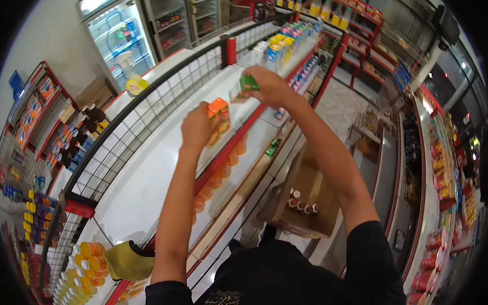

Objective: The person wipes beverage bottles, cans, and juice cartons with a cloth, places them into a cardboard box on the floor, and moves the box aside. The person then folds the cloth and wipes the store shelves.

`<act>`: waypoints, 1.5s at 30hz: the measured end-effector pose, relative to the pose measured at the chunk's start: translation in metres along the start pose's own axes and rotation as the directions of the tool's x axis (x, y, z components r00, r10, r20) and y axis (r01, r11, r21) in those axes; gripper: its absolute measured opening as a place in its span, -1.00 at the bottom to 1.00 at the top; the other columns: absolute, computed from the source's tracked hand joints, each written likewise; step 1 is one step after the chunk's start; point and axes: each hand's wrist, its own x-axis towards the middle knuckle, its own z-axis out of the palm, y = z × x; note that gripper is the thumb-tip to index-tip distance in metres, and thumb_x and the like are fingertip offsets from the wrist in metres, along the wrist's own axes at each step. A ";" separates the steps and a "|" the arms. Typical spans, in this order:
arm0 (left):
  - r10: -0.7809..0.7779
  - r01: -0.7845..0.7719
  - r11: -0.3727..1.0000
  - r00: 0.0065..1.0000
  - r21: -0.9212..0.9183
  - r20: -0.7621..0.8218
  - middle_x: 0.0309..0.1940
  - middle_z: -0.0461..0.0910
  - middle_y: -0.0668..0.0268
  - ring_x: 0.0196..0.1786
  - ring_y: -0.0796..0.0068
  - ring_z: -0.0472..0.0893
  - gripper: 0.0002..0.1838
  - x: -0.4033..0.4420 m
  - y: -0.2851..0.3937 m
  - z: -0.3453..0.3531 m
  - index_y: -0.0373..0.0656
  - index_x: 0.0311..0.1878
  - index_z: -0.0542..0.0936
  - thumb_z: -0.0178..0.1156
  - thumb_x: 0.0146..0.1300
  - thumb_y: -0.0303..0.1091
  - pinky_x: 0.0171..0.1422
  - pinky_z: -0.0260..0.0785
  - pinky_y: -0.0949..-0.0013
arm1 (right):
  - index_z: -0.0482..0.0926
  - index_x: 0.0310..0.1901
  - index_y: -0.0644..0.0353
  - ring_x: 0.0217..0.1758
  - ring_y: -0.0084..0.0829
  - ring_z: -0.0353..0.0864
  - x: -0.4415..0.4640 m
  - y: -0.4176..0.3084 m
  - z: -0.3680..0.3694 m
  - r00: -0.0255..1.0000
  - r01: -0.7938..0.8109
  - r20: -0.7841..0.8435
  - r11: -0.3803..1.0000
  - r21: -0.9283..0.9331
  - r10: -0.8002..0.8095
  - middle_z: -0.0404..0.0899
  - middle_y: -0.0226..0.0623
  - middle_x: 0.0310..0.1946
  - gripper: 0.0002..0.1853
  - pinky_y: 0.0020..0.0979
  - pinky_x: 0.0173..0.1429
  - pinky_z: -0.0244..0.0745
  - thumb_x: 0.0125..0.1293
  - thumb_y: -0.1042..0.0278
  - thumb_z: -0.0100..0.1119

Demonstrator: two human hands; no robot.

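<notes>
Over the white top shelf (147,165), my left hand (196,126) is closed around the side of a small carton (218,107) with an orange top and a patterned front. Farther along and to the right, my right hand (270,88) grips a small green carton (249,83) from above, its palm hiding part of it. The two cartons are apart, with a small gap between my hands. A black wire-mesh divider (143,114) with red end posts runs along the left side of this shelf.
An open cardboard box (307,179) holding several capped bottles (304,207) stands below on the right. Drink bottles (282,46) line the shelf's far end. Near me are juice bottles (89,263) and an olive cloth item (128,261). Stocked racks (436,175) flank the right.
</notes>
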 end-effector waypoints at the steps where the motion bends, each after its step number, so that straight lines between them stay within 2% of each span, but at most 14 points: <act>1: 0.001 0.000 1.000 1.000 0.028 -0.019 -0.35 0.65 0.02 -0.24 -0.03 0.65 -0.50 0.001 -0.001 0.000 -0.16 -0.09 0.55 0.39 0.04 -0.01 -0.18 0.48 0.03 | 0.44 -0.09 0.14 -0.03 -0.05 0.53 -0.008 -0.001 -0.010 0.995 0.023 -0.102 1.000 0.007 -0.023 0.49 -0.13 -0.11 -0.59 -0.15 0.00 0.46 0.08 0.24 0.40; 6: 0.033 -0.031 0.999 0.997 0.040 -0.065 -0.35 0.65 0.01 -0.28 0.01 0.66 -0.54 -0.001 0.002 0.004 -0.21 -0.13 0.56 0.38 0.09 -0.04 -0.23 0.47 0.10 | 0.44 0.00 0.18 -0.02 -0.05 0.51 -0.087 0.000 -0.050 0.920 -0.172 -0.345 0.983 0.068 0.185 0.50 -0.13 -0.11 -0.53 -0.22 0.03 0.44 0.07 0.33 0.41; 11: 0.040 -0.039 0.999 0.997 0.014 -0.068 -0.37 0.65 0.06 -0.31 0.01 0.65 -0.58 -0.004 0.012 -0.001 -0.21 -0.10 0.56 0.39 0.12 -0.11 -0.21 0.45 0.14 | 0.46 0.02 0.17 -0.05 -0.04 0.53 -0.224 0.048 -0.028 0.816 -0.386 -0.415 0.914 0.124 0.402 0.50 -0.12 -0.11 -0.52 -0.20 0.00 0.46 0.07 0.34 0.41; 16: 0.008 -0.007 0.999 1.000 0.048 -0.023 -0.33 0.65 0.03 -0.30 0.11 0.65 -0.57 -0.001 0.021 -0.004 -0.28 -0.09 0.56 0.40 0.13 -0.15 -0.18 0.45 0.19 | 0.47 0.00 0.10 0.04 0.02 0.49 -0.375 0.099 0.041 0.577 -0.803 -0.095 0.584 0.117 0.811 0.47 -0.10 -0.08 -0.55 -0.10 0.02 0.49 0.08 0.28 0.39; 19: -0.007 0.011 0.996 0.999 0.091 -0.048 -0.28 0.65 0.04 -0.26 0.20 0.64 -0.57 -0.002 0.010 -0.001 -0.32 -0.06 0.56 0.40 0.14 -0.19 -0.13 0.46 0.24 | 0.51 0.02 0.10 -0.01 0.03 0.54 -0.451 0.126 0.102 0.511 -0.855 -0.109 0.517 0.034 0.852 0.49 -0.03 -0.06 -0.52 -0.11 0.04 0.51 0.01 0.36 0.41; 21: -0.050 0.054 0.991 0.998 0.125 -0.035 -0.26 0.65 0.05 -0.24 0.27 0.64 -0.57 -0.005 0.012 0.003 -0.34 -0.04 0.55 0.39 0.16 -0.21 -0.10 0.46 0.26 | 0.52 0.03 0.10 0.03 0.04 0.54 -0.478 0.133 0.127 0.282 -0.955 0.145 0.292 -0.045 0.948 0.47 -0.02 0.03 -0.53 -0.09 0.09 0.52 0.02 0.44 0.36; 25: -0.094 0.094 0.995 0.996 0.028 -0.003 -0.22 0.65 0.08 -0.19 0.35 0.62 -0.56 -0.005 0.032 -0.008 -0.35 0.02 0.55 0.38 0.18 -0.24 -0.07 0.47 0.30 | 0.53 0.06 0.10 0.04 0.01 0.55 -0.559 0.161 0.234 0.199 -0.957 0.181 0.231 -0.174 0.963 0.45 -0.02 0.09 -0.51 -0.10 0.09 0.54 0.01 0.53 0.31; 29: 0.042 0.029 0.975 0.950 0.222 -0.309 -0.10 0.63 0.11 -0.13 0.37 0.59 -0.55 -0.013 0.042 -0.033 -0.37 0.05 0.54 0.37 0.20 -0.25 0.00 0.48 0.31 | 0.52 0.08 0.12 0.08 0.00 0.54 -0.561 0.157 0.252 0.143 -0.971 0.290 0.191 -0.145 0.946 0.45 -0.01 0.10 -0.49 -0.11 0.13 0.52 0.01 0.61 0.25; 32: -0.076 0.171 0.958 0.926 0.232 -0.369 -0.06 0.61 0.10 -0.08 0.31 0.59 -0.50 -0.037 0.053 -0.055 -0.40 0.07 0.52 0.38 0.19 -0.22 0.05 0.48 0.29 | 0.51 0.10 0.12 0.11 0.00 0.52 -0.556 0.155 0.262 0.086 -0.986 0.327 0.128 -0.108 0.941 0.46 0.00 0.10 -0.47 -0.12 0.18 0.49 0.02 0.64 0.21; 34: 0.048 0.041 0.977 0.915 0.211 -0.401 -0.05 0.61 0.08 -0.04 0.25 0.60 -0.40 -0.060 0.056 -0.062 -0.41 0.08 0.51 0.43 0.12 -0.15 0.06 0.49 0.25 | 0.51 0.11 0.12 0.12 0.00 0.51 -0.559 0.155 0.272 0.063 -0.991 0.350 0.099 -0.087 0.935 0.46 0.01 0.09 -0.47 -0.12 0.21 0.48 0.02 0.66 0.19; 37: 0.103 -0.068 0.980 0.977 0.189 -0.184 0.06 0.56 0.12 0.04 0.27 0.56 -0.37 -0.100 0.067 -0.034 -0.35 0.11 0.50 0.48 -0.02 -0.28 0.15 0.45 0.20 | 0.50 0.12 0.14 0.16 0.01 0.49 -0.572 0.154 0.294 0.197 -0.974 0.303 0.220 -0.043 0.932 0.46 0.04 0.10 -0.49 -0.14 0.23 0.46 0.06 0.65 0.17; 40: 0.197 -0.192 0.977 0.979 -0.089 0.059 -0.19 0.65 0.16 -0.16 0.24 0.63 -0.31 -0.112 0.111 0.040 -0.27 0.01 0.57 0.59 -0.20 -0.14 -0.07 0.48 0.28 | 0.50 0.12 0.17 0.16 0.00 0.49 -0.567 0.152 0.294 0.165 -0.986 0.291 0.158 0.048 0.942 0.46 0.05 0.12 -0.51 -0.15 0.22 0.45 0.09 0.58 0.21; 42: 0.265 -0.262 0.964 0.935 -0.046 0.235 -0.23 0.65 0.19 -0.20 0.19 0.63 -0.40 -0.118 0.131 0.083 -0.18 -0.07 0.62 0.59 -0.23 -0.16 -0.12 0.49 0.24 | 0.49 0.13 0.18 0.15 0.00 0.50 -0.559 0.151 0.290 0.139 -0.989 0.278 0.118 0.092 0.951 0.46 0.05 0.13 -0.52 -0.15 0.22 0.45 0.10 0.54 0.22; 45: 0.226 -0.137 0.970 0.821 -0.203 0.525 -0.22 0.66 0.21 -0.20 0.20 0.65 -0.47 -0.125 0.167 0.134 -0.09 -0.11 0.65 0.57 -0.20 -0.16 -0.14 0.49 0.26 | 0.42 0.21 0.19 0.16 0.01 0.49 -0.540 0.148 0.280 0.150 -0.988 -0.037 0.151 0.025 0.988 0.45 0.05 0.16 -0.48 -0.14 0.20 0.45 0.20 0.35 0.27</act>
